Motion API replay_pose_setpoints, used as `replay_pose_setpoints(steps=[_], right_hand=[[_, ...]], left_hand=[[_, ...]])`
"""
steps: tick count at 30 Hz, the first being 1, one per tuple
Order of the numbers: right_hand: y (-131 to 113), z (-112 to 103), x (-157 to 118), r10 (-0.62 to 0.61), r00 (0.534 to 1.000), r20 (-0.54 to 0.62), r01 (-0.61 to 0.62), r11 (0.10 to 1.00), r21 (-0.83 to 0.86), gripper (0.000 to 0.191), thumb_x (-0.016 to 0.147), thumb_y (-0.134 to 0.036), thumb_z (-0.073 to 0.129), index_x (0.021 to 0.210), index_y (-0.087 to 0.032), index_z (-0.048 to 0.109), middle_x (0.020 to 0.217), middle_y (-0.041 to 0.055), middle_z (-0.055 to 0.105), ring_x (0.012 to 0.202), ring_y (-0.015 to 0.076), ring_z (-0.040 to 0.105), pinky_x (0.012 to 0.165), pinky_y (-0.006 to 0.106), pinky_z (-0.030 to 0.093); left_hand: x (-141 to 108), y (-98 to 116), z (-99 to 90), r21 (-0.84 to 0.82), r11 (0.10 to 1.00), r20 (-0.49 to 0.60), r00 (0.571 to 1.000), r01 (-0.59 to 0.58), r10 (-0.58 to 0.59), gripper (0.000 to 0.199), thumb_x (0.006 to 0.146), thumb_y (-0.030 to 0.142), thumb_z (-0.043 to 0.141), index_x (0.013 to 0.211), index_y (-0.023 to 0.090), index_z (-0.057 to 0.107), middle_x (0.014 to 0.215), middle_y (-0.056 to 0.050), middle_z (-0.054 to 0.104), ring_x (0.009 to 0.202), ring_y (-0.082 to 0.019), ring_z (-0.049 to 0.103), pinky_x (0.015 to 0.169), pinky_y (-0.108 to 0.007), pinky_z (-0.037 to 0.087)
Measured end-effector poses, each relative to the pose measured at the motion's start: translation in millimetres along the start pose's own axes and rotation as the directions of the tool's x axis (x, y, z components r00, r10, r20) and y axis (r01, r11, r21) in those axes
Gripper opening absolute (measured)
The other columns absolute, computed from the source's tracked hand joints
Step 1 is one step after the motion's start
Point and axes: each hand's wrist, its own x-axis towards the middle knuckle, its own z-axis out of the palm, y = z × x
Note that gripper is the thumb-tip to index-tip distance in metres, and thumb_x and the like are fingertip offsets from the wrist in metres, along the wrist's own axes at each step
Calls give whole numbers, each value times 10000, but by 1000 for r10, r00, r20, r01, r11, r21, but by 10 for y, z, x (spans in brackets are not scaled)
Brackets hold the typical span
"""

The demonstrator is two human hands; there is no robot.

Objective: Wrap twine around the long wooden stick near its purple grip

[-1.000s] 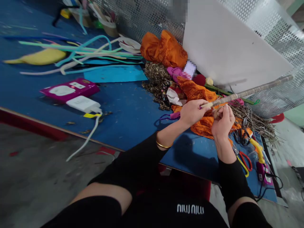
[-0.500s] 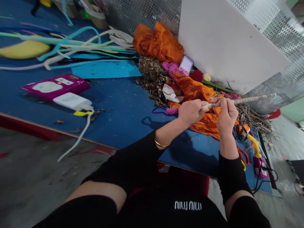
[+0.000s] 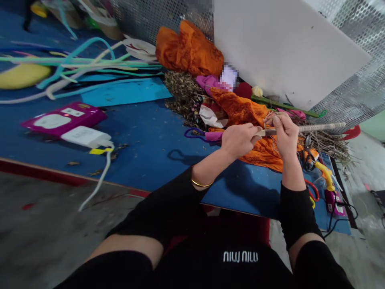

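My left hand [image 3: 239, 140] is closed round the pale end of a long thin stick [image 3: 321, 127], held almost level above the blue table. A pink-purple piece with a dark blue cord loop [image 3: 195, 133] sticks out on the other side of this hand; whether it joins the stick is hidden. My right hand [image 3: 285, 128] is at the stick's middle, thumb and fingers pinched together. Fine string [image 3: 267, 117] shows at its fingertips. Below and behind both hands lies crumpled orange patterned cloth [image 3: 240, 106].
Dried plant matter [image 3: 183, 94] and a bundle of twigs [image 3: 331, 144] lie on the table [image 3: 144, 132]. Scissors [image 3: 313, 190] and a yellow glue gun [image 3: 326, 174] are at the right. A purple power strip [image 3: 64, 116] and coloured fuzzy stems [image 3: 90, 60] lie left. A white board [image 3: 279, 48] leans behind.
My right hand's fingertips have lifted slightly off the stick, with the string now showing at them. My left hand keeps its hold. The whole view has shifted a little.
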Motion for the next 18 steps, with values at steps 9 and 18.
replay_pose_setpoints(steps=[9,18], right_hand=[[181,47,-22,80,995,56,-74,992,-102,427,1027,-520,553,733,-222,638,853,25,700,835,162,682,826,323,509],[210,83,-28,80,995,56,-74,991,-110,365,1029,-442,571,749,-225,659,850,19,706,834,156,664,827,316,501]], left_hand=[[-38,-56,109,116,974,-83,976,-192,202,379,1004,190,509,1309,170,733,1029,-125,778,919,-265,725,725,-360,478],[-31,-59,45,203,951,-26,969,-234,245,431,1070,271,413,1348,223,739,1059,-106,784,881,-260,727,654,-367,410]])
